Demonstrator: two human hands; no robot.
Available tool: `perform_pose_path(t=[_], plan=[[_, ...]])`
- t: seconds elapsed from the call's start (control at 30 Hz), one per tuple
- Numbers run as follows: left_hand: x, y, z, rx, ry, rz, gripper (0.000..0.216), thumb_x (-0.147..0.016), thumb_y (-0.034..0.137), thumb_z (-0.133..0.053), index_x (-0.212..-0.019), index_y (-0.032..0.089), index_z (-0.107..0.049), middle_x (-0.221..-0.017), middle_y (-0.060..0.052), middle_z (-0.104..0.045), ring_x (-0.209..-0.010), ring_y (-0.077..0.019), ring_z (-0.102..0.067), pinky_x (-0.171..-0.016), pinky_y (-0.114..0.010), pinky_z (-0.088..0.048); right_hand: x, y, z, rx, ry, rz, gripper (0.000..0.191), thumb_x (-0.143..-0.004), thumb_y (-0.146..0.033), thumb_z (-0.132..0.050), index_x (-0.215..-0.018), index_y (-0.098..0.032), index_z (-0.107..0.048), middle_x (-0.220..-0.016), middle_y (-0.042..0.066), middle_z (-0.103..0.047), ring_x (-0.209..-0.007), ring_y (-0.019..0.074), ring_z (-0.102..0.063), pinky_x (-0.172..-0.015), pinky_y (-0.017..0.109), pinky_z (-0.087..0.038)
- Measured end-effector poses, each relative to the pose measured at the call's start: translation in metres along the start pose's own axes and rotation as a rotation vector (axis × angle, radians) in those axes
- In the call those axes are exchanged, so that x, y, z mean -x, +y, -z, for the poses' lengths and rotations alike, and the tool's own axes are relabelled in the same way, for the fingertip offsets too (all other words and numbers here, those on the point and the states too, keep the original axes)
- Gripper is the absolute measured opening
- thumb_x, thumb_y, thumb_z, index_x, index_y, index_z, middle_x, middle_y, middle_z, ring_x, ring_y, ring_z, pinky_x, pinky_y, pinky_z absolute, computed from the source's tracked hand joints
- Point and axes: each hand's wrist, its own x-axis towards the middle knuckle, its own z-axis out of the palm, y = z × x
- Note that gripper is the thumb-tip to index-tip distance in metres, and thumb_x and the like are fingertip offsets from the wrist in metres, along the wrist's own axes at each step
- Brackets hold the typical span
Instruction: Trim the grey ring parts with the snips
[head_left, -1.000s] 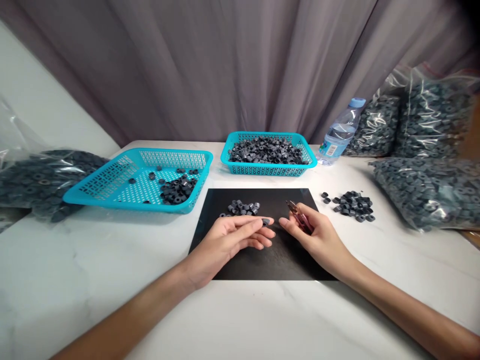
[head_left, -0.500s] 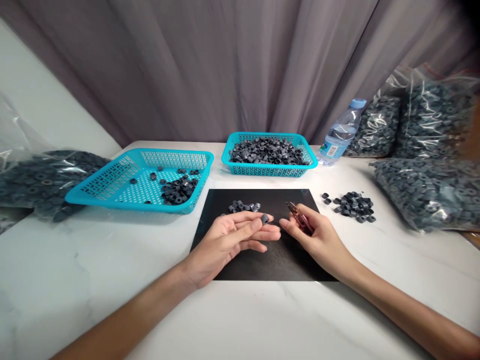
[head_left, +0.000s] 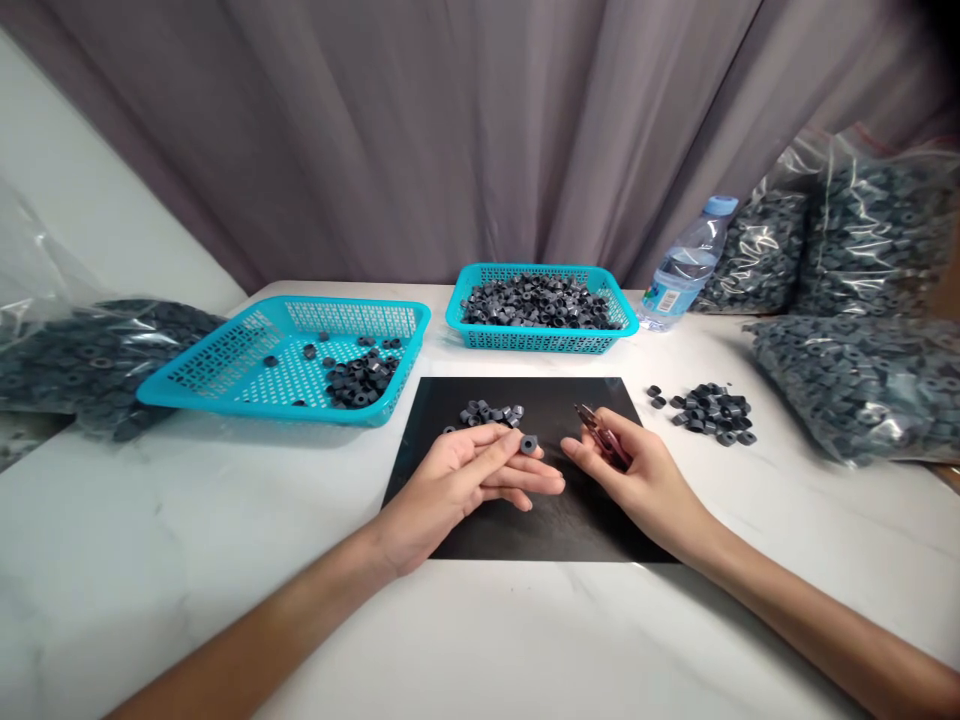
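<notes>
Between the thumb and fingers of my left hand (head_left: 476,470) is a small dark grey plastic ring (head_left: 529,444), its round hole facing me. The other fingers stretch out to the right beneath it. My right hand (head_left: 634,470) is closed around a small pliers-like tool (head_left: 602,436) with dark red handles; its pointed tip juts up and to the left, apart from the ring. Both hands are over a black mat (head_left: 517,535). Behind my left hand a small heap of grey rings (head_left: 491,412) lies on the mat, partly covered by the fingers.
At left stands a blue basket (head_left: 262,408) with some rings; farther back, a fuller blue basket (head_left: 540,340). Loose rings (head_left: 712,410) lie right of the mat. A water bottle (head_left: 686,270), bags of rings (head_left: 862,390) and another bag (head_left: 112,350) flank the white table (head_left: 480,640).
The ring in my left fingers has turned so that its hole now faces me. My right hand with the tool has hardly moved, and the view has shifted slightly.
</notes>
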Motion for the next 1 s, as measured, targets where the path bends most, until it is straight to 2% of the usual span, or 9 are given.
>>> perform_pose_path(t=[0.13, 0.37, 0.63, 0.73, 0.8, 0.87, 0.93, 1.0], plan=[[0.0, -0.002, 0.0, -0.023, -0.027, -0.004, 0.031, -0.102, 0.044, -0.058, -0.093, 0.014, -0.063, -0.088, -0.014, -0.081, -0.084, -0.0222, -0.078, -0.066, -0.026, -0.052, 0.0, 0.001, 0.0, -0.019, -0.006, -0.008, 0.039, -0.097, -0.051, -0.061, -0.075, -0.023, -0.047, -0.069, -0.003, -0.044, -0.063, 0.0143, -0.041, -0.057, 0.027, -0.035], [-0.001, -0.007, 0.004, -0.045, -0.154, -0.014, 0.03, -0.106, 0.044, -0.049, -0.089, 0.019, -0.05, -0.084, -0.008, -0.076, -0.073, -0.0213, -0.078, -0.065, -0.028, -0.051, 0.001, 0.002, 0.0, 0.024, -0.005, 0.001, 0.039, -0.097, -0.052, -0.06, -0.074, -0.023, -0.046, -0.067, -0.004, -0.041, -0.062, 0.014, -0.038, -0.056, 0.028, -0.033], [-0.002, -0.011, 0.002, -0.144, -0.132, -0.052, 0.034, -0.105, 0.046, -0.047, -0.082, 0.021, -0.043, -0.071, -0.003, -0.07, -0.058, -0.0165, -0.071, -0.056, -0.025, -0.047, 0.001, 0.001, -0.002, 0.014, -0.011, 0.01, 0.039, -0.097, -0.05, -0.06, -0.073, -0.023, -0.045, -0.068, -0.004, -0.042, -0.062, 0.0139, -0.038, -0.056, 0.028, -0.032], [0.003, 0.001, 0.007, -0.477, 0.042, -0.212, 0.031, -0.104, 0.043, -0.05, -0.082, 0.021, -0.054, -0.076, -0.004, -0.072, -0.068, -0.0186, -0.072, -0.065, -0.029, -0.051, 0.001, 0.001, -0.002, 0.042, -0.011, 0.011, 0.04, -0.097, -0.05, -0.059, -0.073, -0.023, -0.044, -0.067, -0.004, -0.04, -0.061, 0.0139, -0.038, -0.056, 0.028, -0.032], [0.007, 0.013, 0.018, -0.775, 0.212, -0.386, 0.023, -0.102, 0.038, -0.056, -0.087, 0.022, -0.065, -0.085, -0.004, -0.074, -0.081, -0.0203, -0.072, -0.081, -0.03, -0.051, 0.001, 0.001, -0.002, 0.052, -0.014, 0.011, 0.04, -0.098, -0.051, -0.058, -0.073, -0.023, -0.044, -0.067, -0.004, -0.04, -0.06, 0.0139, -0.038, -0.055, 0.027, -0.032], [0.009, 0.027, 0.034, -0.971, 0.35, -0.547, 0.012, -0.099, 0.033, -0.062, -0.096, 0.025, -0.07, -0.096, -0.004, -0.075, -0.094, -0.0229, -0.071, -0.095, -0.03, -0.047, 0.001, 0.001, -0.002, 0.058, -0.02, 0.014, 0.04, -0.098, -0.051, -0.058, -0.073, -0.023, -0.044, -0.067, -0.004, -0.041, -0.061, 0.0141, -0.038, -0.055, 0.027, -0.032], [0.01, 0.041, 0.054, -1.143, 0.503, -0.587, 0.014, -0.1, 0.033, -0.059, -0.098, 0.025, -0.07, -0.1, -0.004, -0.075, -0.098, -0.024, -0.07, -0.096, -0.031, -0.046, 0.002, 0.001, -0.002, 0.067, -0.022, 0.017, 0.04, -0.098, -0.051, -0.057, -0.073, -0.023, -0.044, -0.067, -0.004, -0.041, -0.061, 0.0142, -0.038, -0.055, 0.027, -0.031], [0.009, 0.051, 0.073, -1.266, 0.619, -0.581, 0.018, -0.102, 0.036, -0.054, -0.096, 0.024, -0.067, -0.098, -0.004, -0.075, -0.094, -0.0235, -0.071, -0.089, -0.031, -0.05, 0.003, 0.002, -0.002, 0.074, -0.022, 0.017, 0.04, -0.098, -0.051, -0.057, -0.073, -0.023, -0.044, -0.067, -0.004, -0.041, -0.061, 0.0144, -0.038, -0.056, 0.028, -0.031]])
